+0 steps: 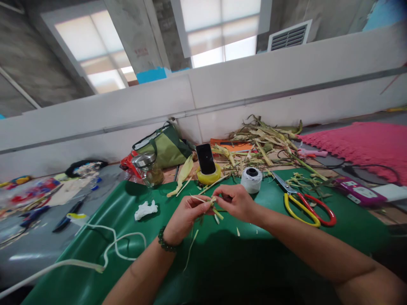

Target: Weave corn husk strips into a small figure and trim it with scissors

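My left hand (190,214), with a dark bead bracelet (165,240) at its wrist, pinches a small bundle of pale corn husk strips (217,213) over the green mat (127,224). Thumb and fingers of my right hand (237,202) close on the top of the same bundle, at a pale knot-like end. Cut ends of husk point down to the right between the hands. Just beyond my right hand stands a spool of white thread (252,181). Scissors with one yellow and one red handle (305,206) lie to its right. My fingertips partly hide the bundle.
A phone (206,159) leans on a yellow ring-shaped holder (208,174). Behind it are piled dry husks (263,137). A glass jar (149,170), green bag (167,146) and crumpled tissue (146,210) lie left; a white cord (110,248) crosses the mat. Pink cloth (359,144) lies right.
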The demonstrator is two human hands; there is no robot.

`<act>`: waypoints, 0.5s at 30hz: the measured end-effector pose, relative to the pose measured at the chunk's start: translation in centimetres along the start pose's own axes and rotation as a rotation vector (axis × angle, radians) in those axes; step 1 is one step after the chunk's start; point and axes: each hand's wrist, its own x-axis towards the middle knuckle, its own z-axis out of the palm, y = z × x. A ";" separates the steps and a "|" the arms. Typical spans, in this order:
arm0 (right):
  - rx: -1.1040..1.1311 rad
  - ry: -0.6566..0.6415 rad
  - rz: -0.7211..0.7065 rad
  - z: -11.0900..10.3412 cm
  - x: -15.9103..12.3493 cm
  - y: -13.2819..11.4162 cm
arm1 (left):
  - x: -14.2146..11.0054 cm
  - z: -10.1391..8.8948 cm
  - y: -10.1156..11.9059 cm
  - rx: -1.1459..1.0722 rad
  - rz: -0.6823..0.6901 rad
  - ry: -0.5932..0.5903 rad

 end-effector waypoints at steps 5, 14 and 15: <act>-0.445 -0.065 -0.282 -0.7 -1.0 -1.4 | -0.1 0.0 -0.5 0.507 0.351 0.266; -0.277 -0.095 -0.362 -1.3 0.4 0.4 | -1.1 -0.3 1.2 0.479 0.257 -0.027; -0.318 -0.080 -0.357 -0.9 0.0 0.2 | -1.0 -0.4 1.0 0.504 0.281 0.034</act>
